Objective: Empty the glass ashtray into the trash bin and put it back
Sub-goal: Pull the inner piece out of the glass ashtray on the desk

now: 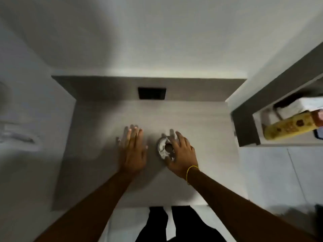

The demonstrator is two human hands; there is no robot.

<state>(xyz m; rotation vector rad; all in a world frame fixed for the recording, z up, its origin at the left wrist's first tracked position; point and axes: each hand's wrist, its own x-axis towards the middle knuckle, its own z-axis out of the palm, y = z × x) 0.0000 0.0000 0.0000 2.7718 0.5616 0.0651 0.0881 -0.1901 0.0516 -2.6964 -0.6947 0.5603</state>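
The grey table (201,119) has bare room all round; a wall shelf (244,126) juts at far right. No bin shows. The left hand (133,151) lies flat, fingers spread, holding nothing. The right hand (181,154) curls over the ashtray (163,148) mid-table; whether it grips, I cannot tell. Glass: likely heavy, slick, breakable; take the rim.
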